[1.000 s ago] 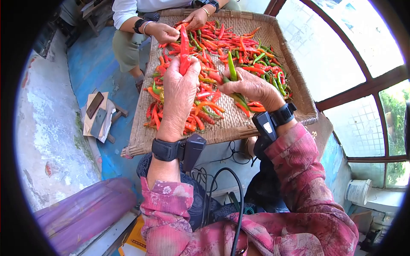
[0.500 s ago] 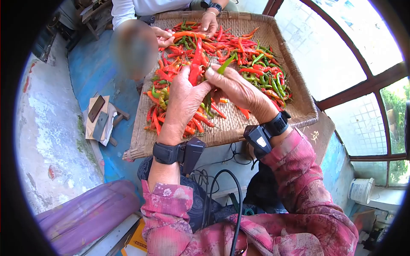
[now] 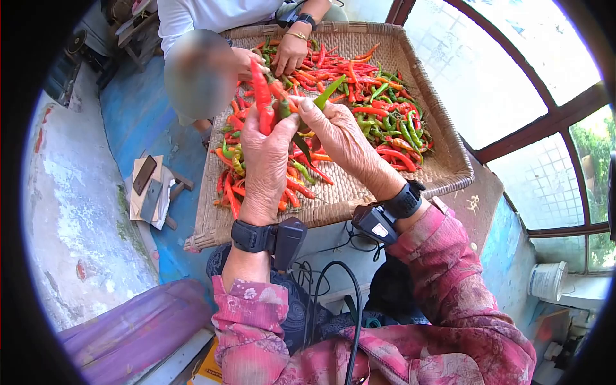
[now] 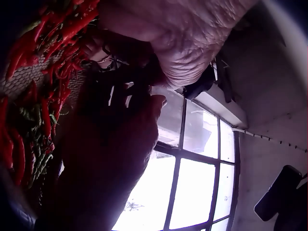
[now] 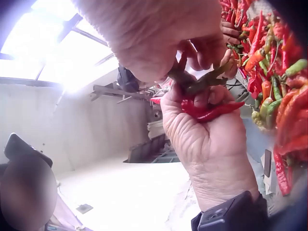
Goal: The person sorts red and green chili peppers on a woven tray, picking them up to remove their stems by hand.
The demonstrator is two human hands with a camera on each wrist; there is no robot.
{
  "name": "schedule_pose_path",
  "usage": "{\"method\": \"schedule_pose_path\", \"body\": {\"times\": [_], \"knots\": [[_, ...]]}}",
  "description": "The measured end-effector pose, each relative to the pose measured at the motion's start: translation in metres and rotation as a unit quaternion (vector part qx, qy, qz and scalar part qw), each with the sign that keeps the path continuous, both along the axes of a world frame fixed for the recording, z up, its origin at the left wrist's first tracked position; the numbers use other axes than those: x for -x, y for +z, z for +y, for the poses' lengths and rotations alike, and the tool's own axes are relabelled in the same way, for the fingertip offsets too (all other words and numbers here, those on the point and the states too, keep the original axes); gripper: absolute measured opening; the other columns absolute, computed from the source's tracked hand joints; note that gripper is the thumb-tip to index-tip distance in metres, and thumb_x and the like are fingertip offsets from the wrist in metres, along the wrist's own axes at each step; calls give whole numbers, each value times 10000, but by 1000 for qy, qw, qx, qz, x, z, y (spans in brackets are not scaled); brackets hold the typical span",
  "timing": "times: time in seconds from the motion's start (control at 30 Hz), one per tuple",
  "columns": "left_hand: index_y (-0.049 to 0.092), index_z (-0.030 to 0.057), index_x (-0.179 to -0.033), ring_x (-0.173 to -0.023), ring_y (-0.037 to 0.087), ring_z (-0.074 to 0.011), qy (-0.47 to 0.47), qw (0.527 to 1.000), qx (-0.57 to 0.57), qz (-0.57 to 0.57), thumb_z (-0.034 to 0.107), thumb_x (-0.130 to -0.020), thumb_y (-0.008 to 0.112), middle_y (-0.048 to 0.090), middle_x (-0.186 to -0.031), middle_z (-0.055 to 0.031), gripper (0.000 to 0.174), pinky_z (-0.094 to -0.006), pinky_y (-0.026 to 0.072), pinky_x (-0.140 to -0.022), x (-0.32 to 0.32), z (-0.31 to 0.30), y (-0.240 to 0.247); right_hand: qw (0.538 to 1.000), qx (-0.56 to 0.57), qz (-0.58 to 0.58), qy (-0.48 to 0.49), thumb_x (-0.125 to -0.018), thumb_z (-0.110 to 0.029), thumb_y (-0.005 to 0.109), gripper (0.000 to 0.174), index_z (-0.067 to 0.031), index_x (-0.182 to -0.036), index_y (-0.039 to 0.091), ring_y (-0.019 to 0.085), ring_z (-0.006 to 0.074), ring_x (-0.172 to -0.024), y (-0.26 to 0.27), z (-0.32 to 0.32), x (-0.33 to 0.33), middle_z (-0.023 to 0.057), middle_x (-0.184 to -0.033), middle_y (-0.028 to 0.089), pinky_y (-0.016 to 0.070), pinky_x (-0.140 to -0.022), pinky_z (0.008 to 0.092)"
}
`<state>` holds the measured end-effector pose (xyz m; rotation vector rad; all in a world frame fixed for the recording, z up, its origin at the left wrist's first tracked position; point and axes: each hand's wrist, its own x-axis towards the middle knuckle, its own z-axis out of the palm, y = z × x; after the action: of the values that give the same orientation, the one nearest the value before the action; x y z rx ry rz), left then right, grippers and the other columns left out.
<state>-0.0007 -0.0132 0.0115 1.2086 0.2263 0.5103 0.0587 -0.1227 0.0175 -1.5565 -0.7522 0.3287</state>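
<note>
Over a shallow woven tray (image 3: 449, 168) heaped with peppers, my left hand (image 3: 264, 157) grips a long red chili pepper (image 3: 260, 90), its tip pointing up and away. My right hand (image 3: 350, 144) is close beside it, thumb and fingers pinching green peppers, one bright green pepper (image 3: 330, 92) sticking out above the knuckles. The fingers of both hands meet around a darker pepper (image 3: 285, 108). In the right wrist view, dark green peppers (image 5: 209, 81) sit at the right fingertips, above the red pepper (image 5: 209, 113) lying across the left palm. The left wrist view is mostly dark.
Across the tray, another person's hands (image 3: 292, 52) reach among the peppers. Loose red, orange and green chilies (image 3: 401, 131) cover much of the weave. A stool with two phones (image 3: 146, 174) stands at left, windows (image 3: 539, 186) at right. A black cable (image 3: 357, 282) loops near my lap.
My hands were apart a second ago and have come together, the right moving left toward the red pepper. The other person's orange pepper, held up half a second ago, is no longer raised there.
</note>
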Motion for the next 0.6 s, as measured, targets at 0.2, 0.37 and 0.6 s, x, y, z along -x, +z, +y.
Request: {"method": "schedule_pose_path", "body": {"times": [0.2,0.37,0.6], "knots": [[544,96,-1019,-561,439,-11,71,997,39,10,78,-773,603,529,-792,51,254,-153,360,-465,-2,9,-8,998,13,50,30,-947,-400,408,469,5,-1019,633,525,95,-606,-1,-4,-7,41,-698,585,421,-546,249],[530,76,-953,-533,456,-21,84,991,99,-25,46,-750,609,531,-737,32,220,-179,375,-448,-1,12,-3,994,9,104,-45,-953,-442,358,524,9,-923,624,455,46,-510,2,-16,-21,7,-643,545,383,-470,191],[555,67,-915,-558,475,-27,-40,995,90,24,45,-746,589,540,-737,38,174,-168,396,-485,5,11,0,910,-118,375,-133,-887,-402,542,354,-52,-938,539,510,79,-613,-11,-16,-38,31,-778,599,436,-538,220]]}}
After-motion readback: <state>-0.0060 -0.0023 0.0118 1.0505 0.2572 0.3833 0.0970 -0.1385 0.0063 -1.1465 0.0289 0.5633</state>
